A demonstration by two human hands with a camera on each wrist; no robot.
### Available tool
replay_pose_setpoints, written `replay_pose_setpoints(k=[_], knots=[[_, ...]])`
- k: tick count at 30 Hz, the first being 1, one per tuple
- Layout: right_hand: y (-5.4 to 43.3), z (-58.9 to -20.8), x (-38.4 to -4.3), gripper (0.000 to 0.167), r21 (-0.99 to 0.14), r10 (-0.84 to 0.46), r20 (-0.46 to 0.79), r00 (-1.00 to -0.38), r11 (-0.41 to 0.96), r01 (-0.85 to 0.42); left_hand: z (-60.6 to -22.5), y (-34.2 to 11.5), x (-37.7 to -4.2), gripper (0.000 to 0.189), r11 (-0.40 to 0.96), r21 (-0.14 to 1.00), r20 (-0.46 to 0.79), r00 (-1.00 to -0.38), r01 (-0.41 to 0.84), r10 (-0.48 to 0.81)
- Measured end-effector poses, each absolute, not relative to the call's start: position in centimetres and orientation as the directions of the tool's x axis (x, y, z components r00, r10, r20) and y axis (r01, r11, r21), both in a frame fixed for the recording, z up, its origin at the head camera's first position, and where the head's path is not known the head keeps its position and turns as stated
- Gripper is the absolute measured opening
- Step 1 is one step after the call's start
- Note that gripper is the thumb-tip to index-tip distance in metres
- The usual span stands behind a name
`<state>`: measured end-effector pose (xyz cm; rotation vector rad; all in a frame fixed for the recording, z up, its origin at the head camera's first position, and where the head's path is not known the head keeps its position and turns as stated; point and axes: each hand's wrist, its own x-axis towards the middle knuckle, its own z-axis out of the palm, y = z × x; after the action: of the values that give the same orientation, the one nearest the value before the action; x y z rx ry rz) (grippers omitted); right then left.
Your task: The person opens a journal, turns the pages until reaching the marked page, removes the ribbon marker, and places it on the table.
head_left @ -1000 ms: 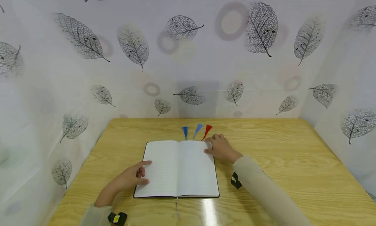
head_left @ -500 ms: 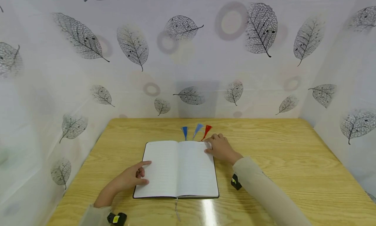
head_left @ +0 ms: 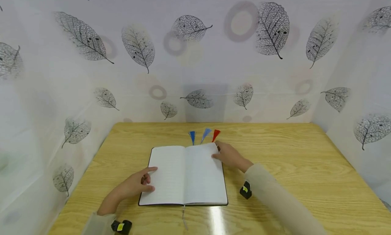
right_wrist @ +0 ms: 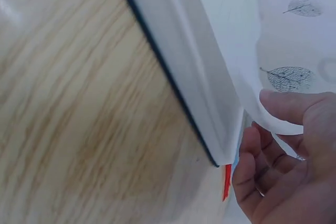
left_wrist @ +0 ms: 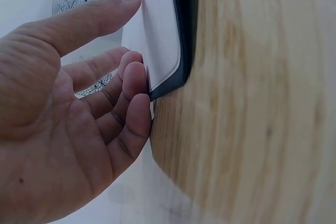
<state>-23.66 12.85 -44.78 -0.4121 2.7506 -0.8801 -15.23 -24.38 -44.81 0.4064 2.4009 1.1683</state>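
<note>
- Leaf-print cloth [head_left: 213,68] stands behind and beside a wood-grain table [head_left: 281,150].
- Right hand [right_wrist: 299,153]: narrow, pinching a page [right_wrist: 249,90] between thumb and finger at the far right corner of the notebook [head_left: 168,180]; the paper curves up there. Whether one sheet or more, I cannot tell.
- Left hand [head_left: 132,185]: loose, with thumb and forefinger resting on the notebook's left edge, other fingers curled beside it.
- Notebook: spread flat on the table, between the hands.
- To lift the page well, I'd use a light pinch and peel slowly, left hand steadying its side; thin paper could crease.
- Closest to a container is the notebook: dark blue tassel [head_left: 192,137], light blue tassel [head_left: 205,134] and red tassel [head_left: 216,134] show past its top edge, whatever they hang from hidden; a ribbon [head_left: 184,217] trails nearside.
</note>
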Motion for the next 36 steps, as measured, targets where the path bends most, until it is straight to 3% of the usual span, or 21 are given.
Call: replay_pose_setpoints(k=[8, 13, 17, 20, 24, 36], knots=[[13.7, -43.0, -22.3, 0.061, -0.791, -0.474, -0.132, -0.871, 0.579, -0.195, -45.0, -24.8, -15.3, 0.073, 0.616, 0.784, -0.253, -0.871, 0.070, 0.421], [13.5, -41.8, -20.4, 0.068, -0.958, -0.546, -0.164, -0.822, 0.286, 0.002, -44.9, -25.1, -15.4, 0.071, 0.625, 0.775, -0.237, -0.879, 0.086, 0.415], [12.0, -42.1, -19.0, 0.072, -0.980, -0.564, -0.197, -0.802, 0.137, 0.145, -44.9, -25.2, -15.2, 0.070, 0.631, 0.771, -0.233, -0.882, 0.090, 0.411], [10.5, -42.8, -18.3, 0.062, -0.973, -0.565, -0.227, -0.794, 0.166, 0.160, -45.0, -25.3, -15.0, 0.070, 0.624, 0.777, -0.235, -0.878, 0.087, 0.416], [8.5, -43.5, -17.6, 0.054, -0.953, -0.570, -0.245, -0.785, 0.290, 0.086, -45.0, -25.5, -14.7, 0.070, 0.606, 0.793, -0.244, -0.876, 0.067, 0.416], [3.9, -44.8, -16.2, 0.056, -0.854, -0.557, -0.237, -0.796, 0.511, -0.103, -45.6, -27.3, -14.5, 0.054, 0.550, 0.829, -0.174, -0.884, 0.107, 0.434]])
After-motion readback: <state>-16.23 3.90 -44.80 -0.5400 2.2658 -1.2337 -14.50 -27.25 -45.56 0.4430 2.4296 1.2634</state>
